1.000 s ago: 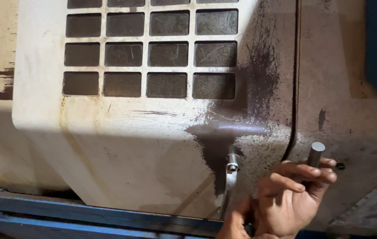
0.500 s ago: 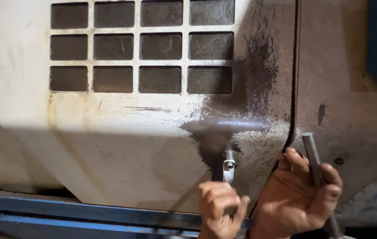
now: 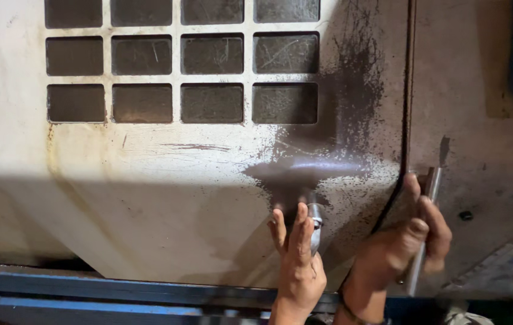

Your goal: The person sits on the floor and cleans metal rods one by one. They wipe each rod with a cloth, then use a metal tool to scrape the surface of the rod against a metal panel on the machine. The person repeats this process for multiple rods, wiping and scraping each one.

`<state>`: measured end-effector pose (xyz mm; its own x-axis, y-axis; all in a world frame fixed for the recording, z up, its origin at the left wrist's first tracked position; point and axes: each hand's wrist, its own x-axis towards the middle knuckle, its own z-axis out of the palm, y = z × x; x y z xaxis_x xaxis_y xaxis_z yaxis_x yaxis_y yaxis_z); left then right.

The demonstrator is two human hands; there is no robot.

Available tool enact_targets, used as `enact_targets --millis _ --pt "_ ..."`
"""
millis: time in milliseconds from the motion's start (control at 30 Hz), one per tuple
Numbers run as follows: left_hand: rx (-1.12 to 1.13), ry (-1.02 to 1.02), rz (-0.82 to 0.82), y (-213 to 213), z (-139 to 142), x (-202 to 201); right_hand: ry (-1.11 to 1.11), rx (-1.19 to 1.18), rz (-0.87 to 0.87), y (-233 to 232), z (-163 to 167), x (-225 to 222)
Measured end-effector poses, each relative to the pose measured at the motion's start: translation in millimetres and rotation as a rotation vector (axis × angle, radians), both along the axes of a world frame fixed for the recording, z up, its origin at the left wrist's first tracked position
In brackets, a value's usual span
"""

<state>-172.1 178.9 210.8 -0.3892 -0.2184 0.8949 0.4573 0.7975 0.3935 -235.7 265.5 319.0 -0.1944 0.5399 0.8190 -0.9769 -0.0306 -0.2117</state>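
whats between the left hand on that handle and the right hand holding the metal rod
Only worn, grimy panel and its dark curved edge seam, seen in the head view, separate the left hand from the right hand.
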Motion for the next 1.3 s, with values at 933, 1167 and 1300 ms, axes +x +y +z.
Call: enact_targets --millis 933,1167,1300 --pt "0.003 -0.023 -0.006 1.7 -0.4 0.5 -0.128 0.122 -0.189 -13.1 -10.8 9.8" --pt "0.015 -0.024 -0.022 1.7 -1.1 -0.2 -0.114 0.148 -0.241 -11.7 -8.1 8.5" --pt "0.022 -0.025 -0.025 1.7 -2.2 -0.8 -0.103 0.143 -0.174 -12.6 -4.0 11.8"
